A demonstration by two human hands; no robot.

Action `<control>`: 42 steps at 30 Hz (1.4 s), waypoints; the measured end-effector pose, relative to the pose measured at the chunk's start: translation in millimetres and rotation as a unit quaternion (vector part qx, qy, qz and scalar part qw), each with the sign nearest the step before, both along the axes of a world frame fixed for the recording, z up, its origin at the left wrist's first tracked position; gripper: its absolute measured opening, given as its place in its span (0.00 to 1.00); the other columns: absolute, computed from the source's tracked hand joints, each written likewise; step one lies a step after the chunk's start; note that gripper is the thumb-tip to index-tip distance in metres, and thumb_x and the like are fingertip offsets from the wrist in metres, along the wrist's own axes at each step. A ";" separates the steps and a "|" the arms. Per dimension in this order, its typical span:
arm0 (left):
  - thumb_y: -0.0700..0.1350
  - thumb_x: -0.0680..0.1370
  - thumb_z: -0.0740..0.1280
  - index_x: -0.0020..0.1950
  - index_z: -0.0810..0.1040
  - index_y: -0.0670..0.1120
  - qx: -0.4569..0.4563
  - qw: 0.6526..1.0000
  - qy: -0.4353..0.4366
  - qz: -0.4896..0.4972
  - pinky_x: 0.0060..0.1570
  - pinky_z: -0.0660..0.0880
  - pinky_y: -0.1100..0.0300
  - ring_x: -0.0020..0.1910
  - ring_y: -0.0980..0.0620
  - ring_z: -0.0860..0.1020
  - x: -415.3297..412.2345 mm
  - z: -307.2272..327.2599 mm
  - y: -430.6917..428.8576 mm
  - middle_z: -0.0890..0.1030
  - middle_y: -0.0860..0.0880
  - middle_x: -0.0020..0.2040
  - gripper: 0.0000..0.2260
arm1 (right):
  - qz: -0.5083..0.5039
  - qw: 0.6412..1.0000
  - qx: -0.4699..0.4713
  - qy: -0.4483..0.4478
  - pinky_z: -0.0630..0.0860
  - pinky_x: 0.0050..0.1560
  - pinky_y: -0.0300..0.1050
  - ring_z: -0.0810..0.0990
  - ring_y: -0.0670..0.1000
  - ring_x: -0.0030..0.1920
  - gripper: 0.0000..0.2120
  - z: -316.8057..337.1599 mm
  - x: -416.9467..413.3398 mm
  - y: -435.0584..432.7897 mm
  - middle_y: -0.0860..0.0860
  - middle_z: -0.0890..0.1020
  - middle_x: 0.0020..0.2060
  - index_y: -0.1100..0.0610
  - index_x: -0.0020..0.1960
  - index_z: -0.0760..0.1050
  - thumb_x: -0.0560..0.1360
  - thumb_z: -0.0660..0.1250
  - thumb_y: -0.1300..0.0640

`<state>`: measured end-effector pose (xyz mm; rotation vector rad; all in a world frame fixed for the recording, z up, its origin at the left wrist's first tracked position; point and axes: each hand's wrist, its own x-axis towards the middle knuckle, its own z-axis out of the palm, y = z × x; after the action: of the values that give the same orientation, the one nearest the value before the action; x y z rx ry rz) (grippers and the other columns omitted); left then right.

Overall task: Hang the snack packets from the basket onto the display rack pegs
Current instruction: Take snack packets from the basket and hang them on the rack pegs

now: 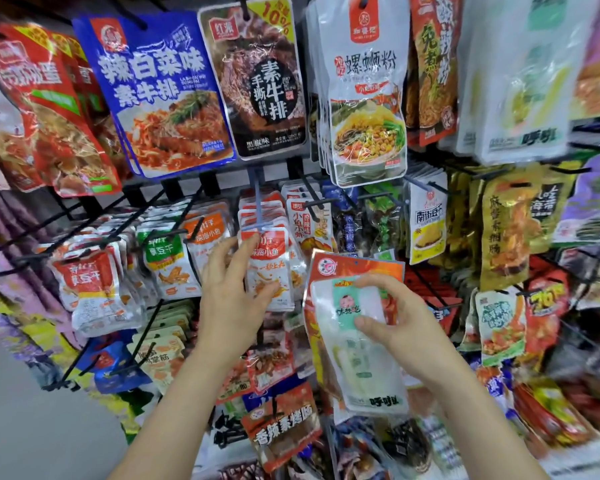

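**Display rack** [174,194]: black wire frame across the whole frame. Packets hang by their top holes, faces outward so the labels read.

**Blue peg** [257,202], centre: carries a stack of orange-and-white packets.

**Front orange-and-white packet** [274,268], centre, at the peg's tip. The left hand [232,296] is on it, index tip near the top edge and thumb on the lower face, likely steadying it on the peg. Fingers loosely curved; whether they pinch it cannot be told.

**White-and-green packet** [357,372], lower centre-right, off the rack. The right hand [406,320] pinches it, thumb on the face and fingers [374,284] curled over the top.

**Red packet** [347,268]: directly behind it in the same grip, hang hole clear above the fingers. Both are probably held ready as next stock.

**Basket**: not in view.
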<state>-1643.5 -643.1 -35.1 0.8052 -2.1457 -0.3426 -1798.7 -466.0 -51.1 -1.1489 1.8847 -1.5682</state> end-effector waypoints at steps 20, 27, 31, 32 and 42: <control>0.63 0.70 0.69 0.58 0.75 0.63 0.020 0.980 0.038 -0.195 0.46 0.68 0.68 0.47 0.60 0.73 -32.3 23.1 90.8 0.71 0.61 0.46 0.18 | -0.093 0.987 -0.129 0.007 0.72 0.33 0.36 0.76 0.43 0.31 0.06 25.3 10.4 53.7 0.45 0.82 0.31 0.45 0.36 0.81 0.61 0.77 0.49; 0.64 0.63 0.72 0.35 0.78 0.58 0.072 0.957 0.128 -0.252 0.37 0.66 0.70 0.37 0.58 0.72 -65.2 63.8 123.3 0.72 0.57 0.42 0.12 | -0.183 0.966 -0.163 0.081 0.65 0.30 0.40 0.69 0.48 0.27 0.11 48.5 -12.8 91.3 0.58 0.78 0.30 0.50 0.36 0.81 0.61 0.77 0.44; 0.59 0.58 0.72 0.32 0.81 0.51 0.176 0.922 0.173 -0.299 0.35 0.66 0.68 0.36 0.58 0.71 -92.0 101.2 144.3 0.74 0.53 0.42 0.13 | -0.187 0.958 -0.197 0.090 0.63 0.28 0.35 0.68 0.43 0.27 0.14 68.5 -40.9 108.2 0.55 0.76 0.26 0.54 0.35 0.80 0.65 0.75 0.43; 0.58 0.59 0.73 0.32 0.81 0.50 0.192 0.914 0.172 -0.312 0.37 0.68 0.65 0.36 0.57 0.73 -99.7 109.2 148.3 0.76 0.53 0.42 0.12 | -0.185 0.957 -0.203 0.093 0.61 0.27 0.35 0.67 0.43 0.26 0.16 73.2 -49.2 112.0 0.53 0.74 0.25 0.56 0.34 0.80 0.67 0.74 0.42; 0.46 0.74 0.73 0.45 0.82 0.47 0.165 0.904 0.249 -0.306 0.39 0.76 0.61 0.36 0.58 0.79 -218.8 197.9 172.8 0.83 0.53 0.37 0.04 | -0.092 0.965 -0.191 0.152 0.61 0.37 0.42 0.67 0.56 0.28 0.39 149.1 -154.9 135.2 0.71 0.75 0.33 0.74 0.41 0.72 0.73 0.64 0.33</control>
<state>-1862.3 -470.3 162.8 0.1474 -1.8117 -1.1326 -1953.6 -330.9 98.0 -1.4854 1.9792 -2.0208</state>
